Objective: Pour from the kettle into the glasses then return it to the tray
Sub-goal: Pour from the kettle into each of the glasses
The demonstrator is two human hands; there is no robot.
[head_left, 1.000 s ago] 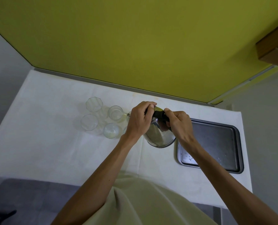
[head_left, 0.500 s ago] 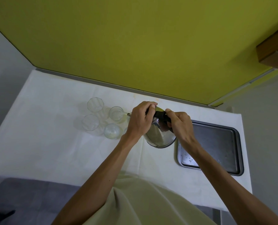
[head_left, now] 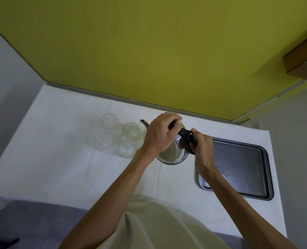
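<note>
A white cloth-covered table stands before a yellow-green wall. Nearest me, the dark rectangular metal tray lies bare at right, presumably kept free for the kettle's return. My right hand is clenched around the black handle; my left hand presses on the lid, likely to steady it. The rounded stainless-steel kettle hangs between the tray and 4 clear glasses. Farther off, its spout now points upward, clear of the nearest glass; 0.5 s ago it dipped over that rim, so I judge this pour finished.
</note>
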